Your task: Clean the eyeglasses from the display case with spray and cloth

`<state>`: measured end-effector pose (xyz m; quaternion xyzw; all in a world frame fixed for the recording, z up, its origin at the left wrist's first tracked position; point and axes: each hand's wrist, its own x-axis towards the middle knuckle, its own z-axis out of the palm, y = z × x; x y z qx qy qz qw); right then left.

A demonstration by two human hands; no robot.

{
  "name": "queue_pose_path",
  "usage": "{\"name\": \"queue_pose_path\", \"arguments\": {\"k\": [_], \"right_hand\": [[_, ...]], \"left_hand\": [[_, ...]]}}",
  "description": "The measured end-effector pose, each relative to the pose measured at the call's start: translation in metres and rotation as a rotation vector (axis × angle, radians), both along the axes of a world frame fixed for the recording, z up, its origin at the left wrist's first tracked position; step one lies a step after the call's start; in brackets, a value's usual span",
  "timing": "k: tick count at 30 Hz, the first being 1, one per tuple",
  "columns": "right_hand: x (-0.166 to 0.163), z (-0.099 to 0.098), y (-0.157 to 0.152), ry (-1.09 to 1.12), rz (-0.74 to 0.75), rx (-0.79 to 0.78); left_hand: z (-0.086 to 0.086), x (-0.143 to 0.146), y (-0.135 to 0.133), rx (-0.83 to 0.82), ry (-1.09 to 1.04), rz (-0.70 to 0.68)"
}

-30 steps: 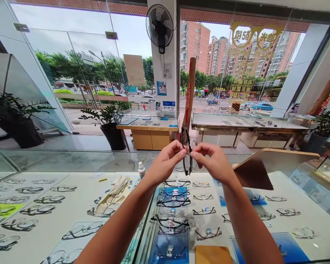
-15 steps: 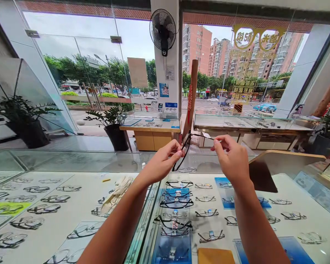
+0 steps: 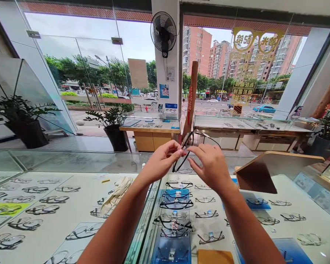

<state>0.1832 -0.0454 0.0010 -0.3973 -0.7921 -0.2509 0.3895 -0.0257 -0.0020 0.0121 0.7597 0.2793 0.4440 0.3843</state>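
Fingers (image 3: 176, 148) of left hand (image 3: 162, 163) pinched shut on black eyeglass frame (image 3: 180, 162), held up at picture centre above glass counter (image 3: 57, 161). Right hand (image 3: 213, 170) meets it from the right, thumb and forefinger closed on the rim, other fingers loose. Frame's long axis slants upper right to lower left; one temple juts right. Display spectacles (image 3: 176, 203) lie below under glass.

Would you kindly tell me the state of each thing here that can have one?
black glasses, held up, one temple unfolded.
left hand, pinching the frame.
right hand, fingertips at the frame, grip unclear.
wall fan, seems off.
cloth, crumpled on the counter.
display glasses, lying in rows under glass.
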Motion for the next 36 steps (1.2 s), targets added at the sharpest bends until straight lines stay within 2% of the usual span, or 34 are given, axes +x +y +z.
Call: {"name": "queue_pose_path", "arguments": {"k": [4,8,11,15,18,22,26,29,31,36], "right_hand": [[0.007,-0.001,0.003,-0.002,-0.110,-0.086],[0.014,-0.001,0.003,0.017,-0.157,-0.289],[0.013,0.000,0.001,0.132,-0.031,-0.408],[0.006,0.003,-0.002,0.419,0.201,-0.435],[0.002,0.002,-0.002,0.486,0.308,-0.468],[0.001,-0.001,0.002,0.556,0.374,-0.522],[0.001,-0.002,0.005,0.586,0.390,-0.585],[0.001,-0.001,0.006,0.596,0.392,-0.591],[0.001,-0.001,0.005,0.614,0.372,-0.567],[-0.001,0.000,-0.004,0.612,0.340,-0.465]], "left_hand": [[-0.002,-0.003,0.008,0.010,-0.137,0.070],[-0.001,-0.004,0.012,0.016,-0.268,0.183],[-0.003,0.002,0.011,-0.006,-0.304,0.183],[-0.011,0.016,0.005,-0.056,-0.300,0.119],[-0.015,0.025,0.001,-0.157,-0.318,0.053],[-0.014,0.027,-0.001,-0.327,-0.390,-0.017],[-0.009,0.024,-0.001,-0.374,-0.404,-0.009],[-0.008,0.022,-0.003,-0.317,-0.343,0.029],[-0.007,0.021,-0.007,-0.220,-0.269,0.047],[0.006,0.013,-0.029,0.174,-0.068,0.191]]}}
